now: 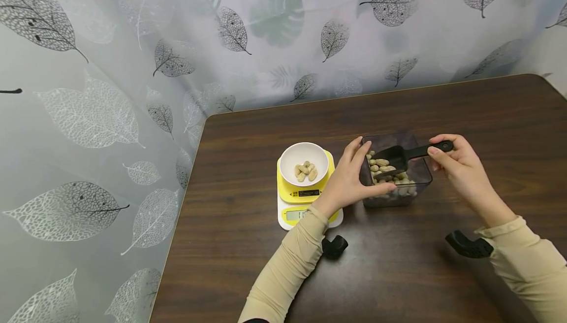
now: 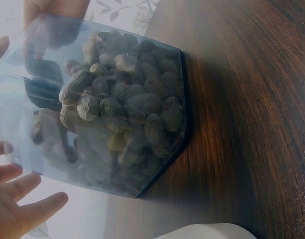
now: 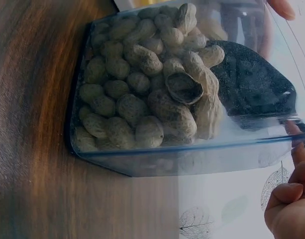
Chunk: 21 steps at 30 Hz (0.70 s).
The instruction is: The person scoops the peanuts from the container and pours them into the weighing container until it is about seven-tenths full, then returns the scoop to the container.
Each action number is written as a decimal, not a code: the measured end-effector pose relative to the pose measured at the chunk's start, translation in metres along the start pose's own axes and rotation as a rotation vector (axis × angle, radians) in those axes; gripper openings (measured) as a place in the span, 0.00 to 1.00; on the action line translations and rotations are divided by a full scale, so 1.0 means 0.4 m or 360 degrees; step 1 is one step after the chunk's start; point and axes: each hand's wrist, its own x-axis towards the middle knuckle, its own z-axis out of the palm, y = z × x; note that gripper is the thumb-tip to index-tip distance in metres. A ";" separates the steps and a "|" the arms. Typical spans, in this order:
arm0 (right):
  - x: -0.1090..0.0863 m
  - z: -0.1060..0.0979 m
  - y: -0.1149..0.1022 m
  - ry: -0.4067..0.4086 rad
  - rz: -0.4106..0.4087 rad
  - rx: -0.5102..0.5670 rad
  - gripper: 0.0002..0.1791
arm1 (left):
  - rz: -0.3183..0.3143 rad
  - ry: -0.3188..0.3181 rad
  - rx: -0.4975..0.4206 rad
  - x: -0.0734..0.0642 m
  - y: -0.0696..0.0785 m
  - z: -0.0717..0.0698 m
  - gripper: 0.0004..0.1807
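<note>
A clear plastic box (image 1: 390, 198) filled with unshelled peanuts (image 2: 112, 109) stands on the table. My left hand (image 1: 347, 177) holds it at the left side, fingers by the far left corner and thumb across the near rim. Between thumb and fingers my right hand (image 1: 460, 168) pinches the handle of a black scoop (image 1: 398, 158). The scoop's blade is inside the box, tilted down among the peanuts. Through the clear wall in the right wrist view, the dark scoop (image 3: 252, 79) shows beside the peanut pile.
Left of the box, a yellow and white kitchen scale (image 1: 288, 199) carries a white bowl (image 1: 288, 158) with several peanuts; my left forearm partly covers its display. Beneath are the brown wooden table (image 1: 239, 205) and, behind it, a leaf-patterned curtain (image 1: 274, 57).
</note>
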 end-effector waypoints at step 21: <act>-0.024 0.012 0.006 -0.0016 0.0076 -0.0702 0.14 | -0.0009 -0.0012 -0.0023 -0.001 -0.005 0.004 0.53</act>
